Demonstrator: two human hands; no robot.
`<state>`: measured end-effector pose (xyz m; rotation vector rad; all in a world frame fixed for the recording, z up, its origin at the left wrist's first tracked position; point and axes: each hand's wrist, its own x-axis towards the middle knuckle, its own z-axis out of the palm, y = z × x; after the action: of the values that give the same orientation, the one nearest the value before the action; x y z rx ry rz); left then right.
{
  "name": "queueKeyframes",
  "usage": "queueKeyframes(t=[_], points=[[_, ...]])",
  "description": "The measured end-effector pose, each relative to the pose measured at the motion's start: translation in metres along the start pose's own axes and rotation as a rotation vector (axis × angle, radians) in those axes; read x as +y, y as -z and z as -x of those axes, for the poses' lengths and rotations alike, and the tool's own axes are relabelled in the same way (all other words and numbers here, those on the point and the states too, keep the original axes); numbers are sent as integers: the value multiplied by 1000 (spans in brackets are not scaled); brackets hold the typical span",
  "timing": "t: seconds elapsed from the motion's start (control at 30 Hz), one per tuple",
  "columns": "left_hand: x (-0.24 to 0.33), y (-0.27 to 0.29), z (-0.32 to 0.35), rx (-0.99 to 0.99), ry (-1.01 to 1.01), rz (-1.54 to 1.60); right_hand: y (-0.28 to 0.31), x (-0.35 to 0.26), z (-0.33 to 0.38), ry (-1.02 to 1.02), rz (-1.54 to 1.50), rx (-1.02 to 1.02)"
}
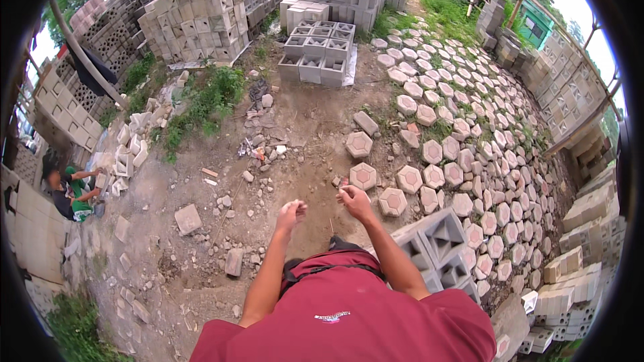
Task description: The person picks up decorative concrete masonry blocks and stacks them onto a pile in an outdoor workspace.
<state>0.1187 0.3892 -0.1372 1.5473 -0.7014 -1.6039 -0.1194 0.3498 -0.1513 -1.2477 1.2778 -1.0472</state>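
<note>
My left hand (292, 215) is raised in front of my waist, above bare soil, with its fingers curled together. To its right and a little farther out is my right hand (354, 201), its fingers bent in a pinch. A small reddish bit shows by the right fingertips; whether it is held or lies on the ground I cannot tell. Just beyond that hand lies a hexagonal paving block (362, 176) with a pinkish centre, apart from the fingers. Patterned grey ventilation blocks (439, 245) stand beside my right forearm, partly hidden by my arm and maroon shirt.
Many hexagonal pavers (463, 127) cover the ground at right. Hollow blocks (318, 50) stand ahead, with taller block stacks (194, 20) behind. Rubble, a loose square slab (188, 219) and a broken block (233, 262) lie at left. Another person (70, 191) sits low at far left, handling a block.
</note>
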Motion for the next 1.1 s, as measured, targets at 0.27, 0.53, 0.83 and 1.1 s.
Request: queueKeyframes(t=[0.27, 0.53, 0.83, 1.1], points=[[81, -59, -140, -132, -4, 11, 34, 9, -160, -88, -9, 34], [191, -95, -353, -215, 110, -12, 45, 36, -324, -277, 12, 166], [398, -114, -597, -380, -25, -115, 72, -46, -578, -175, 13, 319], [475, -160, -739, -302, 131, -11, 136, -83, -731, -278, -191, 431]])
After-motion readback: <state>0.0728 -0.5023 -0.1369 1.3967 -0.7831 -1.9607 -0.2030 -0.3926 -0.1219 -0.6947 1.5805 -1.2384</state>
